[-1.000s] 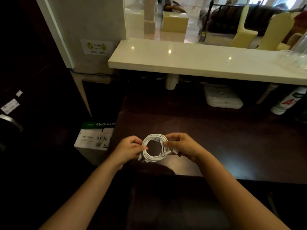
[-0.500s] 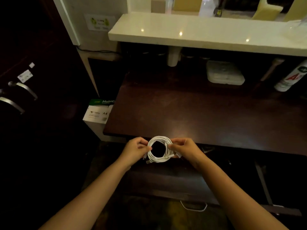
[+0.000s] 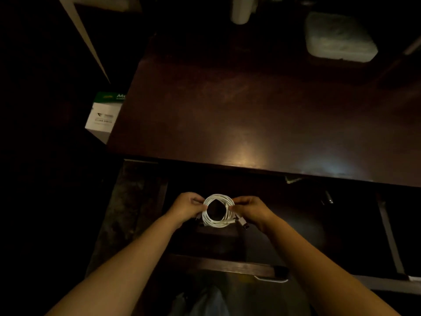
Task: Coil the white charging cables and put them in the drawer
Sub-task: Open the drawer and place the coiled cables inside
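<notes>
Coiling stage complete, stowing pending. Left hand (image 3: 186, 207) pinches the left rim of the coiled white cable (image 3: 217, 210); right hand (image 3: 250, 210) pinches the right rim, a plug end (image 3: 243, 224) dangling just below its fingers. The coil hangs between both sets of fingertips, above the open drawer (image 3: 227, 266) and nearer than the desk (image 3: 250, 115) edge. Remaining, by judgement: lower, let go, close drawer. Whether further cables await cannot be told.

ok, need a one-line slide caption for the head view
Left hand and right hand hold the coiled white cable above the open drawer.
</notes>
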Demonstrator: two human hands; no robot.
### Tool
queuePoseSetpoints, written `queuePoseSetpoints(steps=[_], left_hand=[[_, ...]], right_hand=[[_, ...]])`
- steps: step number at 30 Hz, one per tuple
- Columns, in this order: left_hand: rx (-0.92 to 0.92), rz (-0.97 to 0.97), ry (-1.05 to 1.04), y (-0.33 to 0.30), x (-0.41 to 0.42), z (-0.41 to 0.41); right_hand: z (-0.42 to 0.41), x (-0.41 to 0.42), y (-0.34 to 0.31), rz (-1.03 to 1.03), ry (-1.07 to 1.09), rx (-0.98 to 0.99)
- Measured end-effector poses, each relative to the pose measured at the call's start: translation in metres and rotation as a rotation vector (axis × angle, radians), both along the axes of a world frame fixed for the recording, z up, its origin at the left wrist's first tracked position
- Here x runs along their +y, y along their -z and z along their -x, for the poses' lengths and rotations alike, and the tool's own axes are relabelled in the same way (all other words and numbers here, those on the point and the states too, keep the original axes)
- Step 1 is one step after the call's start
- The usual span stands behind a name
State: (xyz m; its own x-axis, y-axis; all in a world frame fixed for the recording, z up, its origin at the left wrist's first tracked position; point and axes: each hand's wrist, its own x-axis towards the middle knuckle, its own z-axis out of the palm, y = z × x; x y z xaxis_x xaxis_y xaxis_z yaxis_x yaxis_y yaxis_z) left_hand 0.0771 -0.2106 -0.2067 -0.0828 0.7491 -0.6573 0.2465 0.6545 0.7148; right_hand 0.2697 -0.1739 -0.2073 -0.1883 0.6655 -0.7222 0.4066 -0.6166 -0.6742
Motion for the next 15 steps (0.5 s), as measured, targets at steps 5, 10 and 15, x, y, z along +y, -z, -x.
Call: queuePoseSetpoints(steps=[5,10,15], left_hand=[[-0.004,0.139,0.008,0.033,0.004,0.002],[-0.065,0.277,0.125,0.049,0.003,0.009],[0.031,0.228,0.255,0.055,0.004,0.009]], right_hand=[[0.001,0.008,0.032,0.092,-0.063,-0.042],[-0.002,0.005,0.047,0.192,-0.096,-0.012],[-0.003,0.0,0.054,0.219,-0.166,-0.021]])
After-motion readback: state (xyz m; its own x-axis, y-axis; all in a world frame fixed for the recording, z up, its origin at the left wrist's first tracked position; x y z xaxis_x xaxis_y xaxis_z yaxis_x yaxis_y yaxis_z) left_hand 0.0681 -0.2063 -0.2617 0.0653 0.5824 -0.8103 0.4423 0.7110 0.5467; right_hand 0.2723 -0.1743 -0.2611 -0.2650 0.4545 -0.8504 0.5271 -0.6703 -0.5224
